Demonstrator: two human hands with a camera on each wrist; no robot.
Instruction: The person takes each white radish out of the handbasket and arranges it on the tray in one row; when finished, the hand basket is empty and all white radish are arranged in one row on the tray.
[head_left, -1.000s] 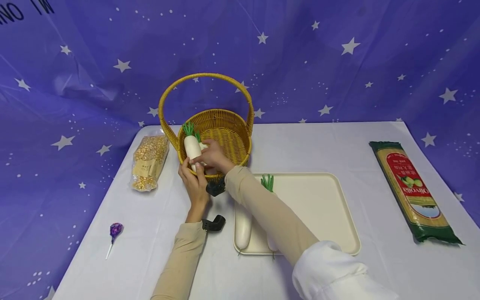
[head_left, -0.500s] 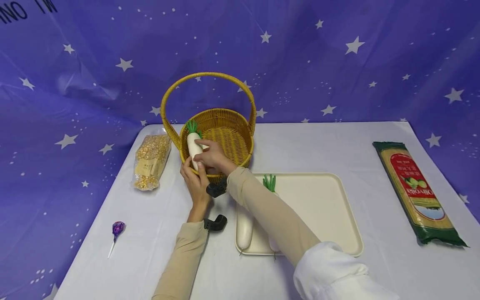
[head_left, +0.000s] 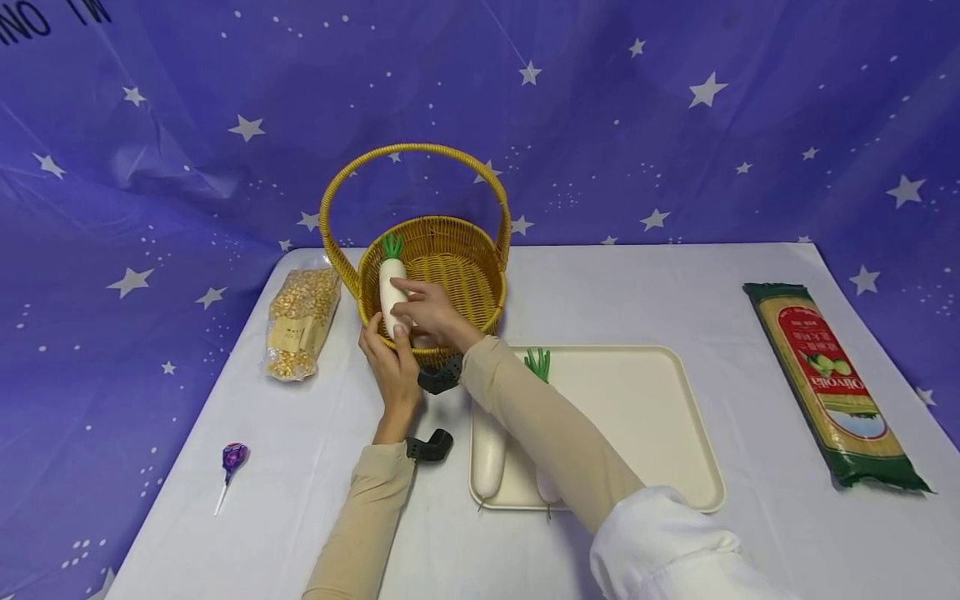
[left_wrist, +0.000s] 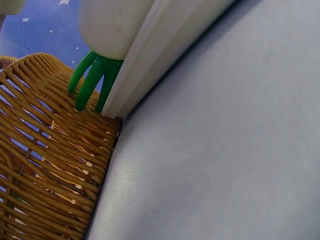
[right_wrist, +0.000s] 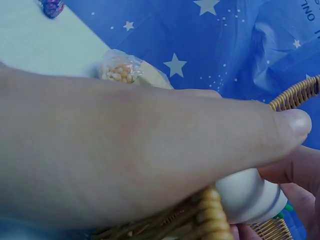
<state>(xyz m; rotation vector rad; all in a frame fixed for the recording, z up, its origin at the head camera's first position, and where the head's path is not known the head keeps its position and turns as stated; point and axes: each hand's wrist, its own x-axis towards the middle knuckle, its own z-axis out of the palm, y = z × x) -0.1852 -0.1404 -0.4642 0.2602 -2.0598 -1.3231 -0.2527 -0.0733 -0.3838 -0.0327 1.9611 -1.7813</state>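
Observation:
In the head view, a white radish (head_left: pixel 392 279) with green leaf stubs lies inside the wicker basket (head_left: pixel 465 283), along its left side. The fingers of my right hand (head_left: pixel 437 313) grip its right flank. My left hand (head_left: pixel 392 371) holds the front-left rim of the basket, thumb close to the radish's lower end. A second radish in the basket is hidden now. In the right wrist view, the left hand (right_wrist: pixel 150 140) crosses in front of the gripped radish (right_wrist: pixel 242 195). The left wrist view shows the basket's woven side (left_wrist: pixel 55 150).
A cream tray (head_left: pixel 630 417) bears two more radishes, the left one (head_left: pixel 489 458) partly under the right sleeve. Left stand a bag of corn kernels (head_left: pixel 303 321) and a lollipop (head_left: pixel 234 457). A spaghetti pack (head_left: pixel 832 383) lies at the right. The basket's tall handle (head_left: pixel 412 148) arches above.
The gripped radish has shifted slightly right and stands straighter, now covering the second radish's green top. My right hand moved slightly right with it. The left hand has kept its place at the rim.

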